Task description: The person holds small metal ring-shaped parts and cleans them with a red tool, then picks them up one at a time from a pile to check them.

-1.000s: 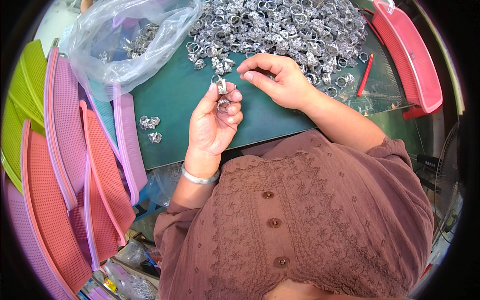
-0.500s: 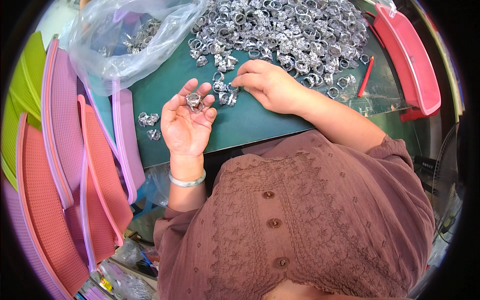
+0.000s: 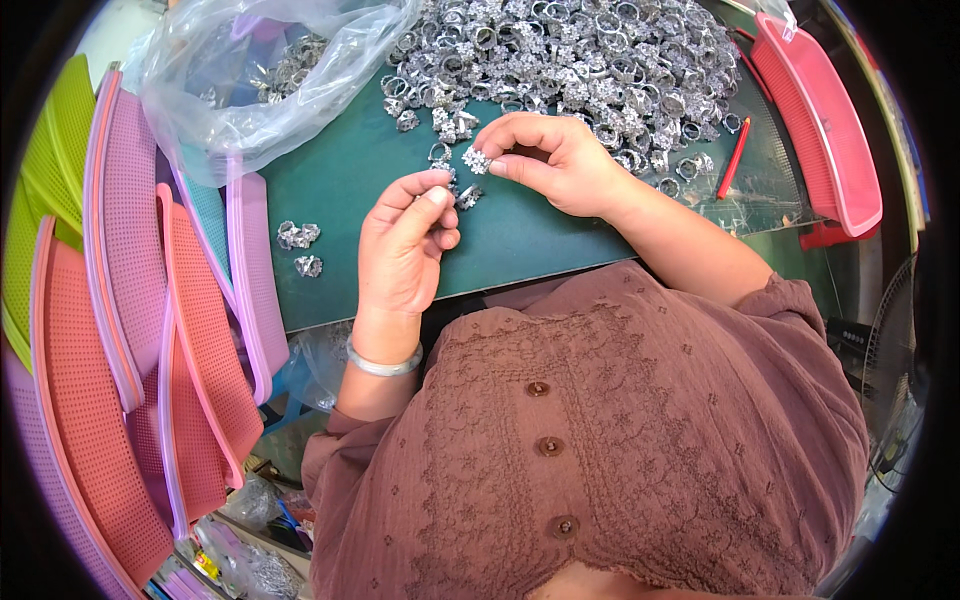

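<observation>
My right hand (image 3: 560, 165) pinches a silver ring (image 3: 476, 160) by thumb and forefinger, its clustered, sparkling head facing left. Just left of it is my left hand (image 3: 400, 245), wearing a pale bangle (image 3: 385, 366) on the wrist. The left fingers are curled, with thumb and forefinger together. They close round a silver ring, mostly hidden by the fingers. Beneath and between both hands, a few loose rings (image 3: 468, 197) lie on the green table top (image 3: 350, 265). A large heap of similar rings (image 3: 600, 60) spreads beyond my right hand.
A clear plastic bag (image 3: 215, 140) with more rings stands at the far left. Stacked pink, purple and green baskets (image 3: 105, 420) crowd the left side. Two small ring clusters (image 3: 298, 236) lie near them. At right are a red pencil (image 3: 733, 158) and a pink basket (image 3: 815, 120).
My left hand has turned from palm up, its fingers closing over its ring, and moved right. My right hand has lifted slightly from the loose rings with one in its pinch.
</observation>
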The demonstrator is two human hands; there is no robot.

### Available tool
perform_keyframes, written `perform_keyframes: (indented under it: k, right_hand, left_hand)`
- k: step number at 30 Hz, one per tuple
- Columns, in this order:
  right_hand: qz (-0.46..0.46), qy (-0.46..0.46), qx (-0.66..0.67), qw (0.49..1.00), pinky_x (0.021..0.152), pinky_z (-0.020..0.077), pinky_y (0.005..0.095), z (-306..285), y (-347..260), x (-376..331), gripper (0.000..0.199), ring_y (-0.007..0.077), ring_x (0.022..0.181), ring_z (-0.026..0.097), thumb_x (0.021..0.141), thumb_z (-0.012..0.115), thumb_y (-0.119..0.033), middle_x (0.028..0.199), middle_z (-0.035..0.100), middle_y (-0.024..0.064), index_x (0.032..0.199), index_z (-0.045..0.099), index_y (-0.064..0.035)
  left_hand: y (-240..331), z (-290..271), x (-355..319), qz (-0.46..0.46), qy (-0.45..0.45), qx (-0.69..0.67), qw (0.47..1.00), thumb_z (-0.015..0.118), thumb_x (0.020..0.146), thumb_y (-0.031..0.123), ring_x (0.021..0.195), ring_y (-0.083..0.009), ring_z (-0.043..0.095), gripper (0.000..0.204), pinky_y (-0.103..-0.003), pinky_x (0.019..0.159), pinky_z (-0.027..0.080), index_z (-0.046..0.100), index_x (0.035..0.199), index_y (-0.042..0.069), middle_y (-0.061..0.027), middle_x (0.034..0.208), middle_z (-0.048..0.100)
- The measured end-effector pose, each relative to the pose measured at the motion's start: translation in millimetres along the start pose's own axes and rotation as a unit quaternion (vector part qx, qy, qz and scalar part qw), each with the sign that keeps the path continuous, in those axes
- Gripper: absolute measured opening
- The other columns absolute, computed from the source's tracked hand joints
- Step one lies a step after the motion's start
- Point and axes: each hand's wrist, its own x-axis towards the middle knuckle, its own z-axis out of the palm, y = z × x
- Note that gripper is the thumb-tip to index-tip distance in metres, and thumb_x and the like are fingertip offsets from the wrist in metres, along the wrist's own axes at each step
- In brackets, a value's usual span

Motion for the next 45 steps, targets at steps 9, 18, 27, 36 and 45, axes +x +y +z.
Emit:
perform_keyframes:
  k: [9, 18, 27, 36, 45]
  right_hand:
    - [0.009, -0.005, 0.092, 0.996, 0.078, 0.0424, 0.0242, -1.5, -0.3, -1.6, 0.006, 0.0112, 0.087, 0.053, 0.081, 0.056, -0.002, 0.094, 0.056, 0.0065, 0.086, 0.058, 0.0]
    - [0.029, -0.003, 0.055, 0.998, 0.077, 0.0426, 0.0239, -2.0, 0.3, -2.7, 0.006, 0.0107, 0.087, 0.052, 0.081, 0.056, -0.004, 0.094, 0.056, 0.0064, 0.086, 0.058, -0.0003]
    - [-0.019, 0.001, 0.04, 0.999, 0.075, 0.0447, 0.0241, -1.9, -0.5, -2.1, 0.004, 0.0117, 0.086, 0.054, 0.079, 0.059, -0.003, 0.096, 0.056, 0.009, 0.081, 0.057, 0.0001]
    - [0.001, 0.015, 0.022, 1.0, 0.071, 0.0453, 0.0231, -2.4, -5.8, -3.2, 0.01, 0.0098, 0.083, 0.054, 0.077, 0.061, -0.002, 0.095, 0.057, 0.0058, 0.085, 0.055, -0.002]
    - [-0.009, 0.047, -0.013, 0.999, 0.069, 0.0444, 0.0227, -1.1, -8.5, -3.9, 0.018, 0.0083, 0.08, 0.053, 0.076, 0.063, -0.003, 0.093, 0.057, 0.0028, 0.092, 0.054, -0.0036]
  left_hand:
    - [-5.7, 26.3, 5.2, 0.021, 0.012, 0.055, 0.998, 0.059, 0.08, 0.005, 0.058, -0.007, 0.049, 0.009, -0.018, 0.049, 0.038, 0.058, 0.088, 0.004, -0.0019, 0.072, 0.057]
    - [-5.6, 28.4, 8.0, 0.031, 0.027, 0.066, 0.997, 0.059, 0.08, 0.006, 0.056, -0.0062, 0.049, 0.008, -0.017, 0.048, 0.038, 0.058, 0.087, 0.003, -0.0018, 0.07, 0.057]
    - [-5.6, 29.2, 9.9, 0.038, 0.022, 0.067, 0.997, 0.058, 0.081, 0.007, 0.056, -0.0057, 0.049, 0.006, -0.017, 0.048, 0.038, 0.058, 0.086, 0.003, -0.0011, 0.07, 0.056]
    - [-6.3, 28.3, 11.8, 0.044, 0.016, 0.072, 0.996, 0.057, 0.081, 0.008, 0.057, -0.0056, 0.048, 0.006, -0.017, 0.048, 0.038, 0.058, 0.086, 0.004, -0.0005, 0.07, 0.056]
    - [-5.1, 31.3, 11.6, 0.056, 0.015, 0.081, 0.995, 0.057, 0.082, 0.007, 0.057, -0.0053, 0.048, 0.006, -0.016, 0.048, 0.038, 0.058, 0.086, 0.003, -0.0007, 0.07, 0.056]
